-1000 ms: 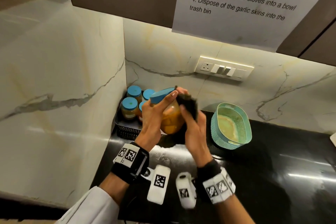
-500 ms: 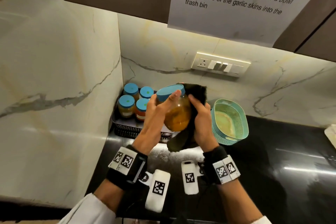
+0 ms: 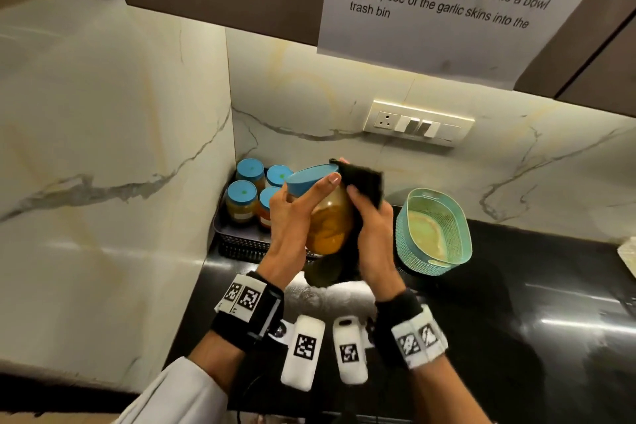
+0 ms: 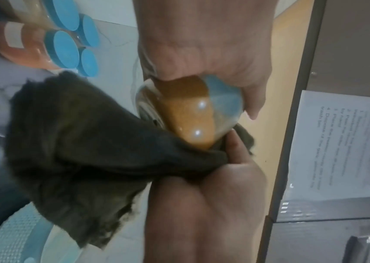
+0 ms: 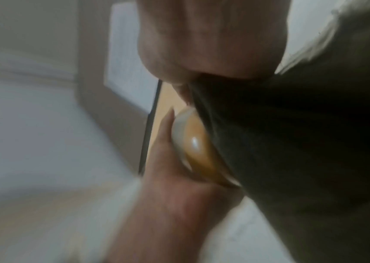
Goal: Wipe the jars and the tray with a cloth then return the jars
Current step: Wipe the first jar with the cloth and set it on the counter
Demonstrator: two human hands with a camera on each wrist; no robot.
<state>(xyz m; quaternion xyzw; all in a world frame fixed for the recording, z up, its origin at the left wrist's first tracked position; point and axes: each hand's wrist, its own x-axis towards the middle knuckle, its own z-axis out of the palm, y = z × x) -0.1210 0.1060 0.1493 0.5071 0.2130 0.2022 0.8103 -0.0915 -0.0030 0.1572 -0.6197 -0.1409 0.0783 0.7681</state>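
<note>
Above the glossy black counter (image 3: pixel 516 286), the left hand (image 3: pixel 289 224) grips a tilted blue-lidded glass jar of orange powder (image 3: pixel 330 217); right-hand (image 3: pixel 375 241) fingers press a dark cloth (image 3: pixel 364 182) against it.

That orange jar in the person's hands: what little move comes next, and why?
Probably a slight turn of the jar in the left hand, so the dark cloth in the right hand, now pressed against one side, reaches unwiped glass.

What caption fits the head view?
Left hand tilts a jar while right hand wipes it with a dark cloth.
</note>
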